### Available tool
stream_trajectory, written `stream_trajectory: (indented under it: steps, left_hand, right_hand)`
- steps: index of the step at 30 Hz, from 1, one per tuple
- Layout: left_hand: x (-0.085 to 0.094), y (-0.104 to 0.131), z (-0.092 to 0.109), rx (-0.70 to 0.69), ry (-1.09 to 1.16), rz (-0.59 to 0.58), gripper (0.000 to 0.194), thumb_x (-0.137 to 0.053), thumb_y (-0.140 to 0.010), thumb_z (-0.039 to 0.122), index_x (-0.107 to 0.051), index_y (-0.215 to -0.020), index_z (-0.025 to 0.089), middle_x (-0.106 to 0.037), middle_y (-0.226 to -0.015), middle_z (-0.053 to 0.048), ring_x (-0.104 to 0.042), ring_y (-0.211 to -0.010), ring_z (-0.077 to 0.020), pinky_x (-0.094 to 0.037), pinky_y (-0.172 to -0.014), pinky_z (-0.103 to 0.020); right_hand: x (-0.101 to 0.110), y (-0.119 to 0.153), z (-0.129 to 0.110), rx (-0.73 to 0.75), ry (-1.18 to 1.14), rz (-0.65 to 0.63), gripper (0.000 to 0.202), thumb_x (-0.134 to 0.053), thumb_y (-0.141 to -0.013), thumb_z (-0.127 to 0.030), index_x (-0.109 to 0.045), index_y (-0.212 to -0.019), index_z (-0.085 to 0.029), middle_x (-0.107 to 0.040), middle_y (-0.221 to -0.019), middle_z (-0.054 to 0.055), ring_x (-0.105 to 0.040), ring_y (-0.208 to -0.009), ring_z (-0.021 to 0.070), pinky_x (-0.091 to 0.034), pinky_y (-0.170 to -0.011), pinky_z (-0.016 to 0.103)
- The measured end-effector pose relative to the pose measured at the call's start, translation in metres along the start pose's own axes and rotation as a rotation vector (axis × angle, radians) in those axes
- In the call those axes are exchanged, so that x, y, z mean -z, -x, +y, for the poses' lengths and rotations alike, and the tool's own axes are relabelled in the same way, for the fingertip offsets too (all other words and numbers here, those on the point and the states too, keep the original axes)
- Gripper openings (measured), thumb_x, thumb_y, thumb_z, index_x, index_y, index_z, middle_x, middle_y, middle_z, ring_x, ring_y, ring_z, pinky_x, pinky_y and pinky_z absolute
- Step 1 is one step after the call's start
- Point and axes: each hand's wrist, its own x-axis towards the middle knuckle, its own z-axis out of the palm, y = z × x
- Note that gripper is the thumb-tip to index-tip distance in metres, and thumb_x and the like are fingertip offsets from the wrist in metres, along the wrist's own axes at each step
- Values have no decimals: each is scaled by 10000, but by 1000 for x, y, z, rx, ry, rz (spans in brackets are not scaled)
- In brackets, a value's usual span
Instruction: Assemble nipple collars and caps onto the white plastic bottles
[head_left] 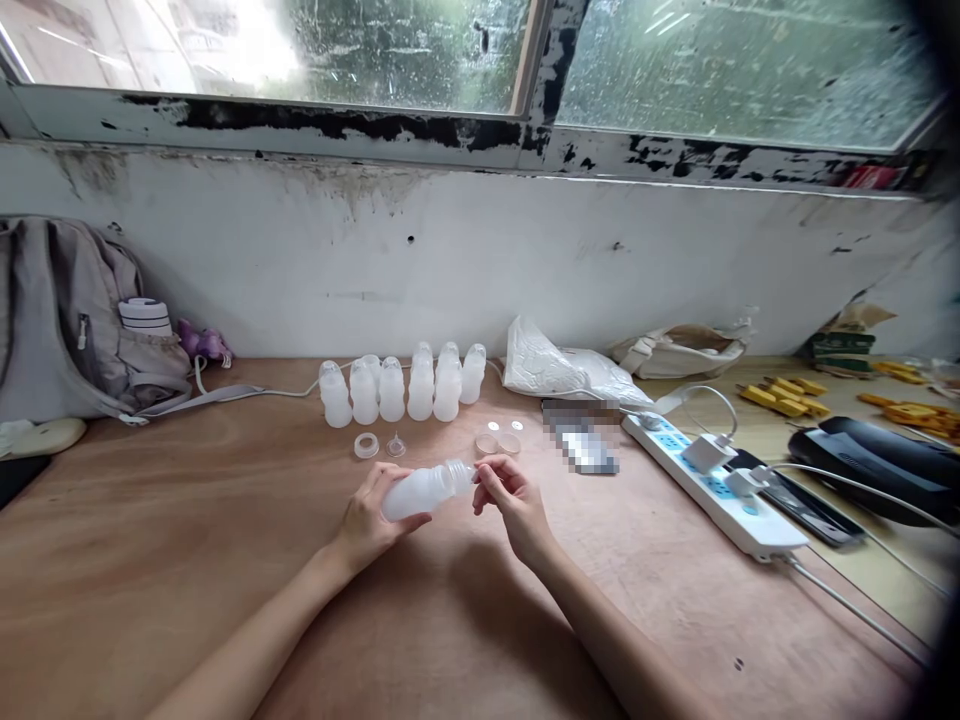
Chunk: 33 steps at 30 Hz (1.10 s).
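Note:
My left hand grips a translucent white plastic bottle, held on its side over the wooden table, neck pointing right. The fingertips of my right hand pinch at the bottle's threaded neck; whether they hold a small part I cannot tell. Just beyond the hands lie a white ring, a small clear nipple-shaped piece and two round clear caps. Behind them stands a row of several similar capped bottles.
A grey backpack with a cup sits at the back left. A white plastic bag, a blurred flat item, a power strip with plugged chargers and cables, a phone and black cases lie to the right.

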Motion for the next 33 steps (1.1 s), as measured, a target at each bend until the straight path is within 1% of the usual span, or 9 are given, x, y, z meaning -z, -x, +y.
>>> stream_trajectory:
  steps: [7,12,16,19,24,26,29,31,33]
  left_hand:
    - [2,2,2,-22,-64,10,439,-633,-655,440,-530,-1033,244,-544,-928,-35,-576,-821,-178,-485,-711,-271]
    - [2,4,3,-40,-93,-2,438,-629,-655,440,-529,-1031,239,-552,-928,-35,-581,-808,-173,-495,-698,-267]
    - [1,6,2,-67,-107,-36,439,-622,-665,434,-511,-1040,234,-548,-943,-41,-584,-804,-170,-497,-700,-269]
    - [1,6,2,-82,-120,-50,449,-619,-665,439,-506,-1049,236,-548,-949,-44,-588,-796,-170,-498,-701,-272]
    - [1,6,2,-87,-133,-53,445,-611,-669,444,-504,-1051,244,-547,-945,-38,-590,-796,-168,-500,-696,-265]
    - [1,7,2,-101,-141,-65,453,-612,-665,450,-504,-1052,240,-545,-943,-38,-589,-789,-167,-499,-695,-267]
    - [1,7,2,-105,-142,-71,455,-612,-667,449,-504,-1052,231,-544,-944,-42,-587,-787,-166,-496,-691,-268]
    - [2,6,3,-88,-127,-63,441,-611,-672,439,-506,-1047,231,-546,-944,-45,-585,-794,-168,-493,-694,-268]
    - [2,5,3,-72,-105,-63,434,-616,-667,431,-512,-1038,232,-552,-934,-46,-584,-793,-172,-491,-695,-273]
  right_hand:
    - [-1,3,2,73,175,-33,232,-555,-757,-412,-533,-742,-182,-512,-630,-17,-494,-457,94,-405,-447,235]
    - [-2,5,4,59,240,-18,279,-528,-767,-446,-510,-694,-178,-528,-624,-5,-491,-458,99,-407,-459,237]
    - [-3,6,4,41,335,-15,324,-486,-800,-437,-449,-599,-186,-473,-485,-31,-445,-418,92,-368,-447,223]
    - [-1,6,1,31,413,-57,378,-437,-822,-446,-410,-546,-189,-417,-428,-43,-394,-381,80,-317,-407,212]
    - [6,4,-8,57,406,-170,272,-480,-798,-420,-461,-659,-188,-448,-518,-44,-414,-414,82,-317,-404,205]
    - [9,2,-8,62,433,-197,296,-482,-800,-408,-442,-607,-187,-414,-470,-51,-386,-399,79,-295,-395,205]
    - [10,1,-5,62,481,-189,372,-465,-810,-405,-392,-518,-185,-365,-419,-57,-341,-379,69,-262,-380,203]
    - [9,1,-4,39,439,-180,313,-458,-813,-405,-464,-595,-180,-427,-475,-47,-380,-397,71,-294,-384,197]
    - [8,2,-6,2,346,-213,213,-508,-784,-394,-542,-841,-191,-550,-670,-8,-494,-508,96,-386,-439,203]
